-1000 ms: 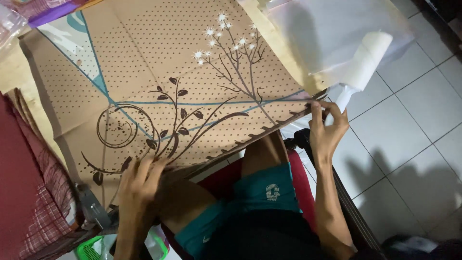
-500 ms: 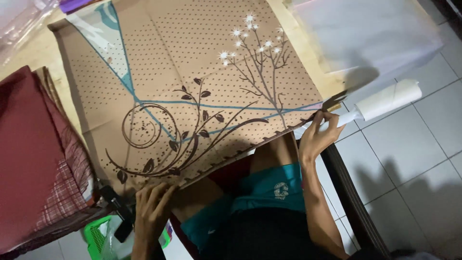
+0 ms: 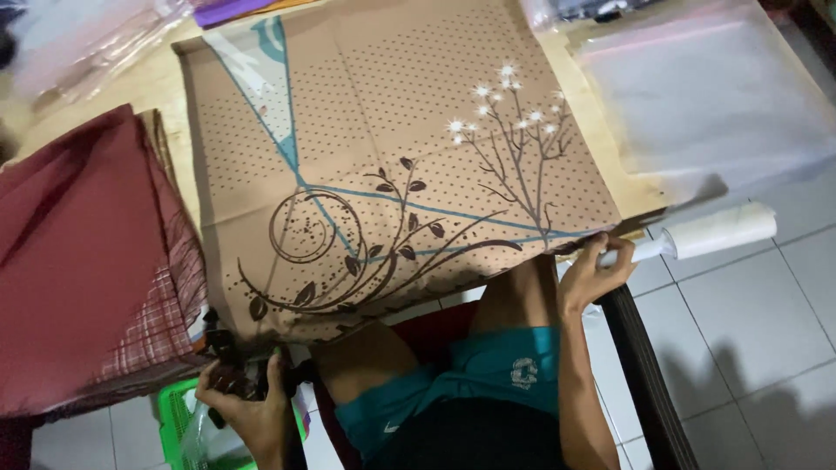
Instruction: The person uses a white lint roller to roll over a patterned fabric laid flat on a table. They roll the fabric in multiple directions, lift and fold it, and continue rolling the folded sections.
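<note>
- A dark red folded cloth (image 3: 78,235) lies at the left edge of the wooden table (image 3: 157,87), with a checked maroon cloth (image 3: 161,322) showing beneath its near edge.
- A green plastic basket (image 3: 174,409) sits on the floor below that pile.
- The left hand (image 3: 248,405) is low beside the basket, fingers curled around a dark object (image 3: 228,365) just under the table edge; what that object is cannot be told.
- A tan dotted scarf (image 3: 383,113) with teal lines, a brown swirl-and-leaf pattern and white blossoms lies spread flat across the middle of the table, its near edge hanging slightly over the person's knees.
- The right hand (image 3: 592,274) is at the scarf's near right corner, fingers closed on the handle of a white lint roller (image 3: 718,231) that points out to the right over the tiled floor (image 3: 758,322).
- Clear plastic bags (image 3: 705,96) lie on the table's right end, just beside the scarf.
</note>
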